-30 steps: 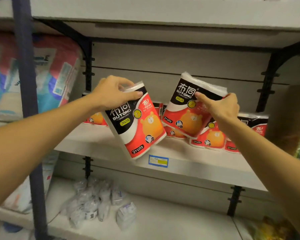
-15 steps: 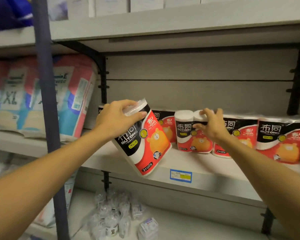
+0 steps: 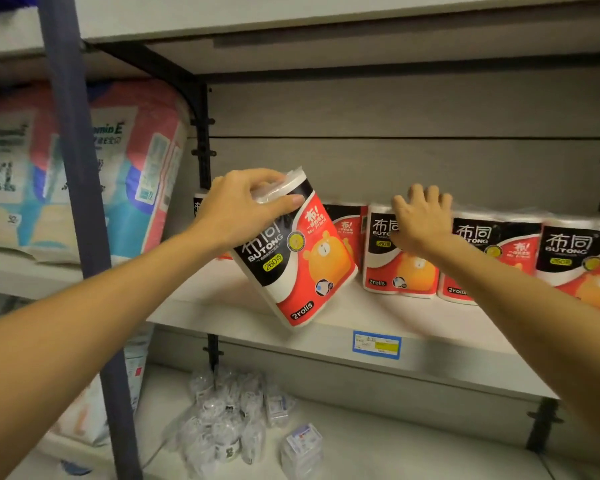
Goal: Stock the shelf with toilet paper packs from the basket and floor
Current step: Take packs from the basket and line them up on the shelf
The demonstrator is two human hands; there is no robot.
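Over the shelf [image 3: 326, 344] front edge, left hand [image 3: 243, 209] grips a tilted pack [image 3: 298, 258]; right hand [image 3: 420, 220], fingers straight, touches a shelved pack [image 3: 399, 271]

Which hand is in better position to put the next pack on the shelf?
Probably the left hand: it already grips a tilted pack by its top, over the shelf. The right hand lies open against a standing pack in the row.

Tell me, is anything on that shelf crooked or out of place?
Only the red, black and white toilet paper pack gripped by the left hand: it leans, not yet in the upright row. The right hand rests on a standing pack.
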